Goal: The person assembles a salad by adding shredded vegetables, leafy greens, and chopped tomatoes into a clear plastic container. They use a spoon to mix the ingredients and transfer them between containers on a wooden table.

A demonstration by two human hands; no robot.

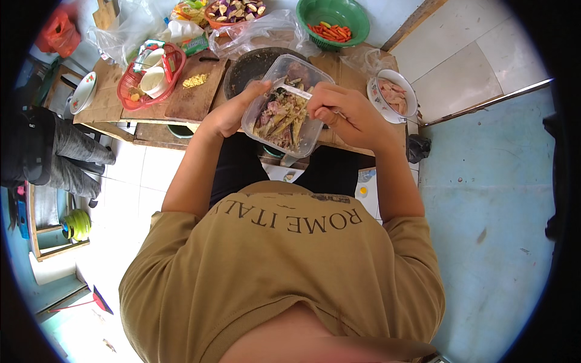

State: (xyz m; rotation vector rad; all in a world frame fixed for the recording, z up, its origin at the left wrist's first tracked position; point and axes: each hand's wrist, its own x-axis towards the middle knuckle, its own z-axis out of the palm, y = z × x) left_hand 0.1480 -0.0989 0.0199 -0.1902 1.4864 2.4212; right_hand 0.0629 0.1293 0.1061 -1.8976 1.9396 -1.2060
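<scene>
My left hand grips the left side of a clear plastic container, its thumb at the rim. Inside lies a mix of pale meat or fish pieces coated in chopped seasoning. The handle of a white utensil is held in my right hand, and its far end reaches over the food near my left thumb. The container is tilted and held in front of a dark stone mortar, which it partly covers.
A wooden cutting board with chopped yellowish pieces and a red basket holding cups stand left. Behind are a bowl of cut eggplant and a green basin of chilies. An enamel bowl of raw meat stands right. Another person is far left.
</scene>
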